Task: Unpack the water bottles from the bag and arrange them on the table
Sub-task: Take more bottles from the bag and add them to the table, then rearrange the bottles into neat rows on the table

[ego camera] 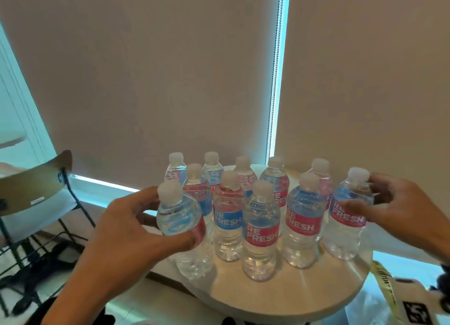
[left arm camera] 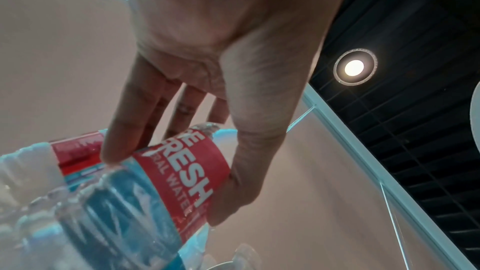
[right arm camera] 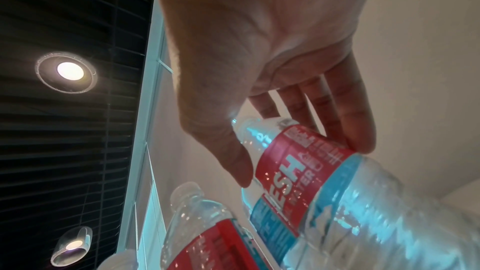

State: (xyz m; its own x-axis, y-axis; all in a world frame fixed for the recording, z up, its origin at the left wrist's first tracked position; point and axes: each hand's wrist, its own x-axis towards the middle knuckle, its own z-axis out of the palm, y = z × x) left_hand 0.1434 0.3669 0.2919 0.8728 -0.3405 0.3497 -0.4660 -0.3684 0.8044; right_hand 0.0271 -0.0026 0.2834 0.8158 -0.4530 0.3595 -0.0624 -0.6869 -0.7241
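Several clear water bottles with red and blue labels stand close together on a small round table (ego camera: 267, 302). My left hand (ego camera: 170, 229) grips the front left bottle (ego camera: 179, 215) around its label; this bottle leans left, its base near the table's left edge. In the left wrist view, the left hand (left arm camera: 166, 188) has thumb and fingers wrapped around that bottle (left arm camera: 116, 213). My right hand (ego camera: 360, 193) holds the far right bottle (ego camera: 345, 237), which stands upright by the right rim. The right wrist view shows the right hand (right arm camera: 302, 164) pinching that bottle (right arm camera: 376, 213) at the label.
A folding chair (ego camera: 36, 186) stands to the left of the table. A pale bag with black print (ego camera: 389, 300) lies at the lower right, below the table edge. Closed roller blinds with a bead chain (ego camera: 275, 81) hang just behind the bottles.
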